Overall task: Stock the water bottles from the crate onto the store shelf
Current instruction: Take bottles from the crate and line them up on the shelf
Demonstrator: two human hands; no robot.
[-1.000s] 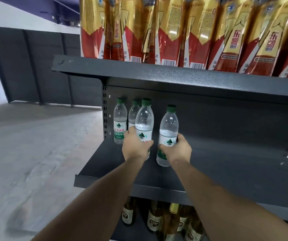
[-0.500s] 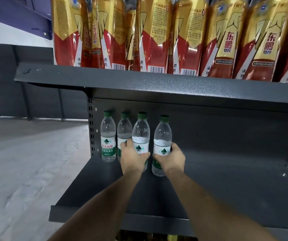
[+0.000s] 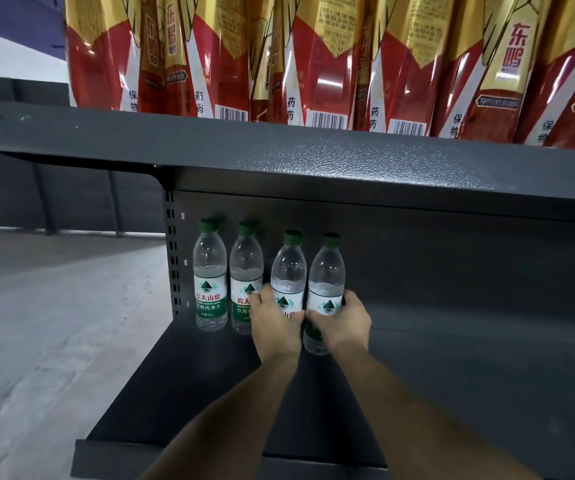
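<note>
A dark grey metal store shelf stands on a pale concrete floor. Four clear water bottles with green caps stand upright near its back left corner. The left hand curls around the third bottle, and the right hand curls around the fourth bottle, just beside it. The upper shelf holds tall red and gold bottles.

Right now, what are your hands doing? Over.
Left hand grips third bottle. Right hand grips fourth bottle. Both upright on shelf. Nothing blocking.
</note>
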